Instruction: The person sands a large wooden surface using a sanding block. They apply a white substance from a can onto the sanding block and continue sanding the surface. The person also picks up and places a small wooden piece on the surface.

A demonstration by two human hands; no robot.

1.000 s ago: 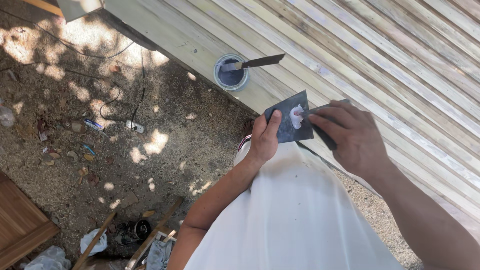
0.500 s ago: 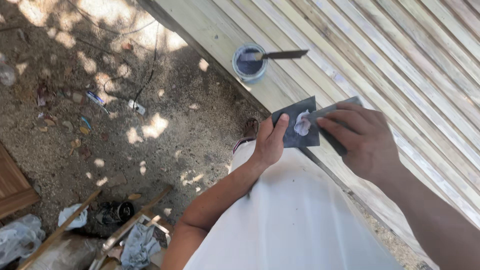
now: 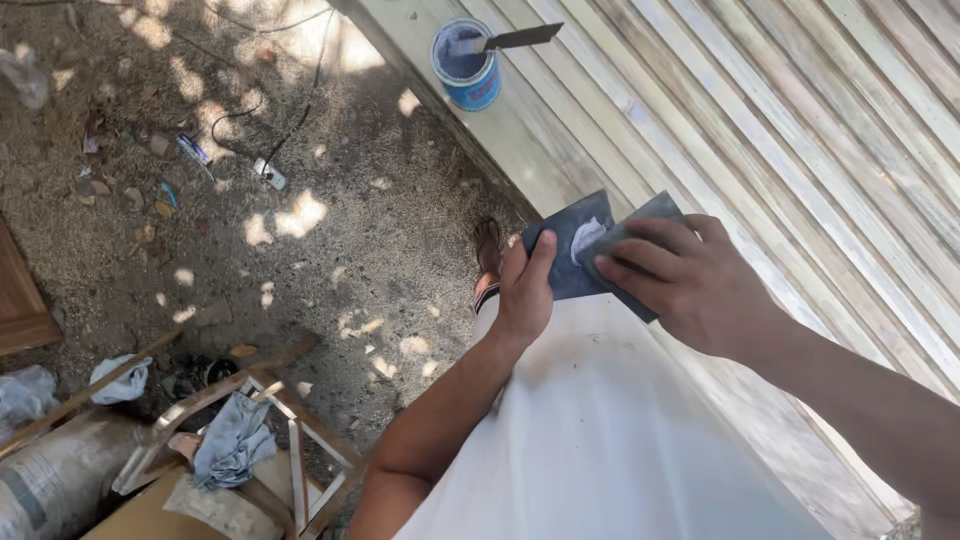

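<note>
1. Grey card point(image 3: 562, 262) with a white putty dab sits pinched in the left hand point(image 3: 525, 290).
2. Right hand point(image 3: 690, 285) clamps a scraper point(image 3: 640, 240) against it.
3. Tin point(image 3: 466, 65) stands well beyond both grips.

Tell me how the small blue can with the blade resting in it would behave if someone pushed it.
The blue can stands upright on the slatted wooden panel, so it would probably slide more than roll. The putty knife leans out over its rim, which may tip it or fall off. It looks partly filled with grey paste, so likely rather heavy for its size.
</note>
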